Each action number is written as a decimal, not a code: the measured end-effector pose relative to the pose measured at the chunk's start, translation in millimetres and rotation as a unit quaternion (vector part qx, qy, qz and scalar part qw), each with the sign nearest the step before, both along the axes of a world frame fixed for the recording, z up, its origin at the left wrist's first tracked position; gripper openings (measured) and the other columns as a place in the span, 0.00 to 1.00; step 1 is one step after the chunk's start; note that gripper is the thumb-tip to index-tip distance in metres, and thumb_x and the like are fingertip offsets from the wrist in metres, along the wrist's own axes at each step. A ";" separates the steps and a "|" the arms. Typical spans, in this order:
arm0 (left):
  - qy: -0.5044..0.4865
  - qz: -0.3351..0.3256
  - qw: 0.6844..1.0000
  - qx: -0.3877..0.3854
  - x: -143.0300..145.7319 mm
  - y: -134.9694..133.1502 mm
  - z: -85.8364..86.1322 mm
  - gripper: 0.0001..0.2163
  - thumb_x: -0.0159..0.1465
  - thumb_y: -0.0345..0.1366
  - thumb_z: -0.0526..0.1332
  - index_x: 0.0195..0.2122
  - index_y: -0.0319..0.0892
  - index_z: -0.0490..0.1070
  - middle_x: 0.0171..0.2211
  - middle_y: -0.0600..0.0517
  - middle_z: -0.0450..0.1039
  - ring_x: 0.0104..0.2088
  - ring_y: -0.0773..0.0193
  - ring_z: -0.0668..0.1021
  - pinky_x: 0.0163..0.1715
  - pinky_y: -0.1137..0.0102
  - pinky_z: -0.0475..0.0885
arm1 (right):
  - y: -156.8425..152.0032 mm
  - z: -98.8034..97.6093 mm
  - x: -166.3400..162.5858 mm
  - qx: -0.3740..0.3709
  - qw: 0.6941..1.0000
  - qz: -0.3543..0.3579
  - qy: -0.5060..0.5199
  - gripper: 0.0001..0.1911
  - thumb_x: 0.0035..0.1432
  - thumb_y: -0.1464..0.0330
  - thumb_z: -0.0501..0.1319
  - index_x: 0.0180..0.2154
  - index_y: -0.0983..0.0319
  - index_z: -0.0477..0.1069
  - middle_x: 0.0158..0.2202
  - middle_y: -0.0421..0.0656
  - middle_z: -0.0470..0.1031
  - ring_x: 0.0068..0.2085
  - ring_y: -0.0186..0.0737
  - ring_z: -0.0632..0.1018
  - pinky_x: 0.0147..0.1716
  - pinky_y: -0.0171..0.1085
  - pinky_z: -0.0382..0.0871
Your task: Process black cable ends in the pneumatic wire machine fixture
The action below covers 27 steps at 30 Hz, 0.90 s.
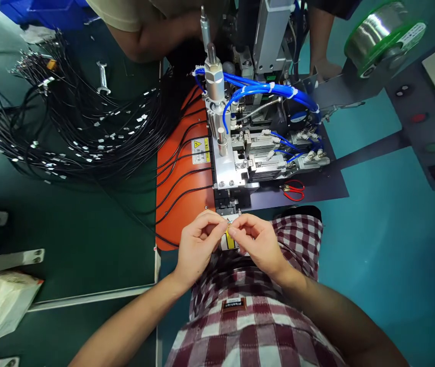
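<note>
In front of my lap, my left hand [201, 242] and my right hand [257, 240] meet fingertip to fingertip, both pinched closed. A black cable [167, 239] runs across the orange plate into my left hand. Tiny thin tips show between the fingers; what my right fingers grip is too small to make out. Just beyond my hands stands a metal machine [223, 173] with blue air hoses [271, 87]. Several black cables lie over the orange plate [186, 199], their ends at the machine's left side.
A large bundle of black cables [125, 148] with white tips covers the dark green table [87, 244] to the left. A wrench [103, 79] lies behind it. Red-handled cutters [293, 190] lie right of the machine, below a solder spool [381, 38]. Another person's arm [163, 35] is opposite.
</note>
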State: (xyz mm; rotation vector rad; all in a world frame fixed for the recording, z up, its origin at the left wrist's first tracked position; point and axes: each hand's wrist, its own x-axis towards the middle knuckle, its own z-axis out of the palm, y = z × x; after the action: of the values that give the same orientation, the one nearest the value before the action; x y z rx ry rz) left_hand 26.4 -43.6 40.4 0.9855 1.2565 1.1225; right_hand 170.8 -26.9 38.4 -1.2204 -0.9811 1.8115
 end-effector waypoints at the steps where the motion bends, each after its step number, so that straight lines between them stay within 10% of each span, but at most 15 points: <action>1: -0.024 0.002 1.000 -0.011 0.0 0.2 -0.2 0.05 0.62 0.35 0.63 0.30 0.40 0.73 0.29 0.56 0.64 0.22 0.76 0.64 0.21 0.77 0.58 | -0.5 0.2 -0.8 -0.004 1.000 0.002 0.002 0.12 0.51 0.62 0.67 0.27 0.64 0.70 0.21 0.35 0.67 0.18 0.26 0.64 0.17 0.30 0.58; 9: -0.164 0.005 0.979 -0.123 -3.0 4.0 1.5 0.08 0.60 0.38 0.65 0.29 0.39 0.75 0.29 0.55 0.63 0.19 0.78 0.60 0.19 0.75 0.50 | -2.8 -3.7 -12.8 0.053 0.997 -0.017 -0.052 0.09 0.53 0.65 0.66 0.26 0.64 0.71 0.23 0.38 0.70 0.22 0.28 0.65 0.20 0.30 0.58; 27: -0.022 0.010 0.998 -0.058 -1.3 -0.1 -4.7 0.08 0.60 0.39 0.65 0.31 0.40 0.74 0.29 0.53 0.72 0.27 0.69 0.70 0.27 0.75 0.66 | 8.8 1.6 2.5 0.085 0.992 0.006 -0.097 0.07 0.54 0.66 0.65 0.29 0.63 0.71 0.24 0.37 0.68 0.24 0.30 0.65 0.23 0.32 0.59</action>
State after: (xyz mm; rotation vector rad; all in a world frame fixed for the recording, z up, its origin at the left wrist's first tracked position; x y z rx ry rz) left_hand 25.1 -43.7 35.8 0.8592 1.2841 1.0683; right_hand 173.3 -18.2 40.0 -1.3018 -1.2275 1.6033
